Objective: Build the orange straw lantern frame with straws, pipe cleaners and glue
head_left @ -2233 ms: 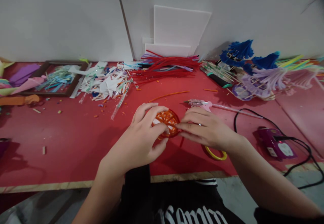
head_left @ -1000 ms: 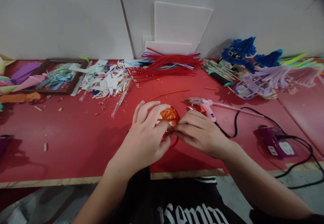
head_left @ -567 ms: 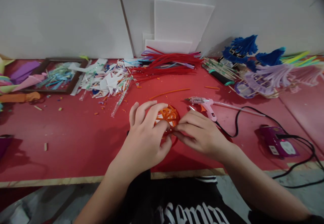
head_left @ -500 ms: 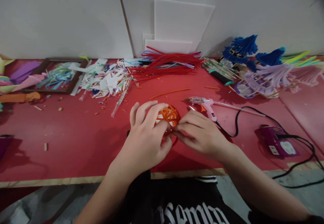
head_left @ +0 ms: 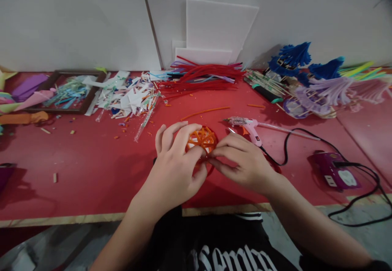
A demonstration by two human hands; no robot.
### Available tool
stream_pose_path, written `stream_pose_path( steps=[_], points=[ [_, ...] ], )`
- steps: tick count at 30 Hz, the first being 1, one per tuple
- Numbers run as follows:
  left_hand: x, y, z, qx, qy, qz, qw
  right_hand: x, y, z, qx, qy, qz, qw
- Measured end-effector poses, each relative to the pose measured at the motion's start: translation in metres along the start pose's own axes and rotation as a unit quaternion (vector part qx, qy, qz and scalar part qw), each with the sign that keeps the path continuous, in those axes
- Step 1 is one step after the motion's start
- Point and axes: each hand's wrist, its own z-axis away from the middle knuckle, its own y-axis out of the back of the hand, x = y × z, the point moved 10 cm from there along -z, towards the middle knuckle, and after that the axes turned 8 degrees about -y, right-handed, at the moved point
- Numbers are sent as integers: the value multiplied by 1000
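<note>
Between my hands is a round piece made of orange pipe cleaners, laid in crossing spokes over something white. My left hand curls over its left side, with thumb and forefinger pinched at the near edge. From the right, the fingertips of my right hand pinch the same near edge, close to my left thumb. The exact spot gripped is partly hidden by my fingers. A pink hot glue gun lies just beyond my right hand, a clear glue stick sticking out of its back.
Red pipe cleaners lie in a heap at the back. White scraps and a brown frame are at left. Blue pleated pieces stand back right. A purple power block with black cords sits right. Loose orange pipe cleaner lies ahead.
My hands stay pinched at the near edge of the orange piece. The fingers of my left hand have shifted very slightly left, showing a little more of it.
</note>
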Motion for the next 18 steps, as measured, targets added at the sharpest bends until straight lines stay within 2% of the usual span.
stream_pose_path(
  steps=[4, 9, 11, 15, 18],
  points=[
    [-1, 0, 0, 0, 1, 13, 1000, 13, 14, 6, 32, -42, -41, 998],
    [-1, -1, 1, -6, -1, 17, 1000, 43, 28, 19, 96, -147, -5, 984],
    [-1, -1, 1, -6, -1, 16, 1000, 53, 25, 23, 99, -184, -8, 978],
    [-2, 0, 1, -1, 2, 18, 1000, 61, 8, 20, 55, -204, -84, 974],
    [-2, 0, 1, -4, 2, 17, 1000, 76, -2, 19, 42, -273, -176, 945]
  ],
)
